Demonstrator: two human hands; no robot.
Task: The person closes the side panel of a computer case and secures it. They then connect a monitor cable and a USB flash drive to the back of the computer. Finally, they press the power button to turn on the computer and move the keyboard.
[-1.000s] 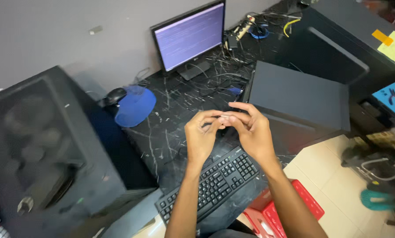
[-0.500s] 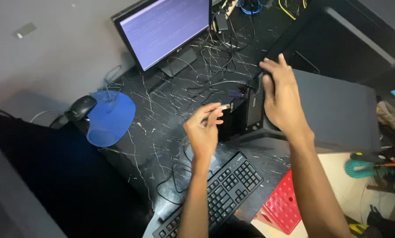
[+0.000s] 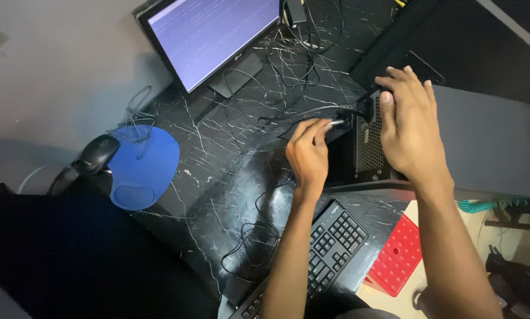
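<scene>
My left hand [image 3: 308, 155] pinches a small light-coloured plug [image 3: 336, 123] between thumb and fingers, right at the back panel [image 3: 365, 145] of a grey computer case [image 3: 489, 142] lying on the black marble-pattern desk [image 3: 217, 177]. My right hand [image 3: 409, 127] rests flat on the case's top rear edge, fingers spread and thumb hanging over the perforated back panel. A black cable [image 3: 312, 112] runs across the desk into that panel just above the plug.
A lit monitor [image 3: 217, 38] stands at the back, with tangled cables behind it. A black mouse [image 3: 99, 153] sits beside a blue pad [image 3: 143, 168] on the left. Below my arms are a black keyboard [image 3: 336, 239] and a red perforated tray [image 3: 398, 254]. Dark cases stand lower left [image 3: 52, 254] and upper right [image 3: 466, 35].
My view has swung closer to the case's rear. My left hand has carried the small plug up to the back panel, and my right hand has settled on the case's rear edge.
</scene>
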